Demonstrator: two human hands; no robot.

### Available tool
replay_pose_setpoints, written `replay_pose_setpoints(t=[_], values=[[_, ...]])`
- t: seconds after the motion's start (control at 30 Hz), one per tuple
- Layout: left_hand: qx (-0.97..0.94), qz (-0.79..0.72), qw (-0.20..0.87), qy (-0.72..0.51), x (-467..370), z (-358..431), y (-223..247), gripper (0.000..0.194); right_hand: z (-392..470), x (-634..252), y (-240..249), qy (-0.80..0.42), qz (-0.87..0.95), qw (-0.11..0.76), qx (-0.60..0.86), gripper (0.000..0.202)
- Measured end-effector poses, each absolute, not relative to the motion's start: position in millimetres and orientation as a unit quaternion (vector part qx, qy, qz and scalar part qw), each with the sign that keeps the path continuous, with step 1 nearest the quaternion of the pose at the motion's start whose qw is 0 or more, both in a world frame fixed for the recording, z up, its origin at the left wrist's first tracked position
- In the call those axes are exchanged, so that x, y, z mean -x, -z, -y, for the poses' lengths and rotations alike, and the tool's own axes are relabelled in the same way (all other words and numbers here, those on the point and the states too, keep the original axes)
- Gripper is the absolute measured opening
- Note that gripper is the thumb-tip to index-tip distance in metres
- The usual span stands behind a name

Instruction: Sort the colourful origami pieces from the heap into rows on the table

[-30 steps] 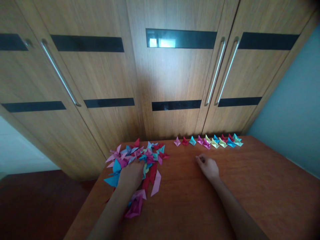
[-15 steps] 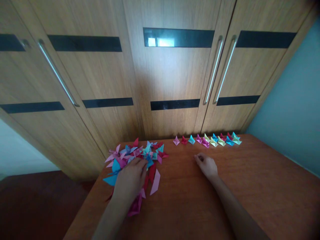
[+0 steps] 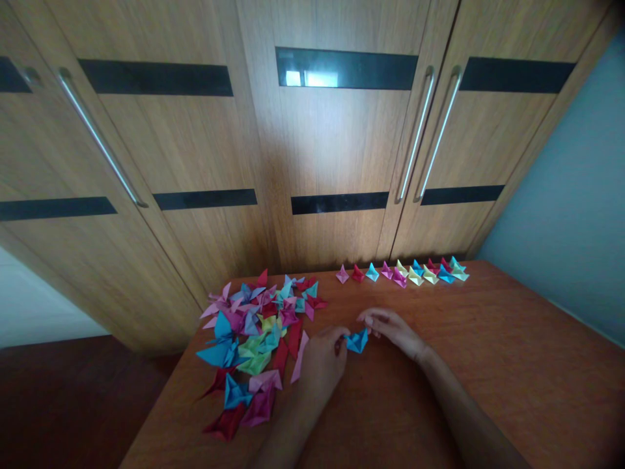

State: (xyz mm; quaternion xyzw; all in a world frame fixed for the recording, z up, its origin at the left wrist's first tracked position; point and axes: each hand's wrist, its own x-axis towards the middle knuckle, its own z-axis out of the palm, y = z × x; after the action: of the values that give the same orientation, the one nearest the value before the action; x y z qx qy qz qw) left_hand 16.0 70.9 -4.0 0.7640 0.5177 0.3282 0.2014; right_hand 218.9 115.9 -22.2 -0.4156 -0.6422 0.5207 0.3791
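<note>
Between my two hands, just above or on the table, is a blue origami boat. My left hand pinches its left tip between thumb and fingers. The curved fingers of my right hand close at its right tip. Left of my left hand spreads a pile of folded paper pieces in pink, red, blue, green and purple, some of them boats. Small paper boats stand along the back of the table, among them a pink one, a red one and a light blue one.
The brown wooden table backs onto a wooden wardrobe with long metal handles and dark glossy strips. A pale blue wall borders the right side. Dark floor shows beyond the table's left edge.
My left hand has moved right from the pile with a blue paper boat, uncovering green and blue pieces. My right hand has moved slightly left and its fingers now meet the boat.
</note>
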Motion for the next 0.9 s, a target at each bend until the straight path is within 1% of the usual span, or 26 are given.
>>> replay_pose_setpoints(t=[0.1,0.23,0.43,0.63,0.9], values=[[-0.733,-0.528,0.222,-0.367,-11.7,-71.4,12.9,0.025,-114.1,-216.8,21.7,-0.526,0.656,0.366,0.397,0.035],[-0.701,-0.526,0.254,-0.41,-6.0,-71.9,13.7,0.024,-114.0,-210.3,26.3,-0.519,0.672,0.347,0.398,0.032],[-0.642,-0.543,0.296,-0.453,-5.1,-71.2,9.0,0.025,-112.2,-203.0,23.9,-0.506,0.673,0.373,0.39,0.027],[-0.607,-0.512,0.381,-0.473,-7.1,-73.5,16.0,0.014,-108.5,-202.2,16.6,-0.513,0.652,0.401,0.389,0.026],[-0.637,-0.509,0.356,-0.457,-4.9,-72.3,14.7,0.014,-108.0,-201.7,21.8,-0.509,0.667,0.374,0.396,0.026]])
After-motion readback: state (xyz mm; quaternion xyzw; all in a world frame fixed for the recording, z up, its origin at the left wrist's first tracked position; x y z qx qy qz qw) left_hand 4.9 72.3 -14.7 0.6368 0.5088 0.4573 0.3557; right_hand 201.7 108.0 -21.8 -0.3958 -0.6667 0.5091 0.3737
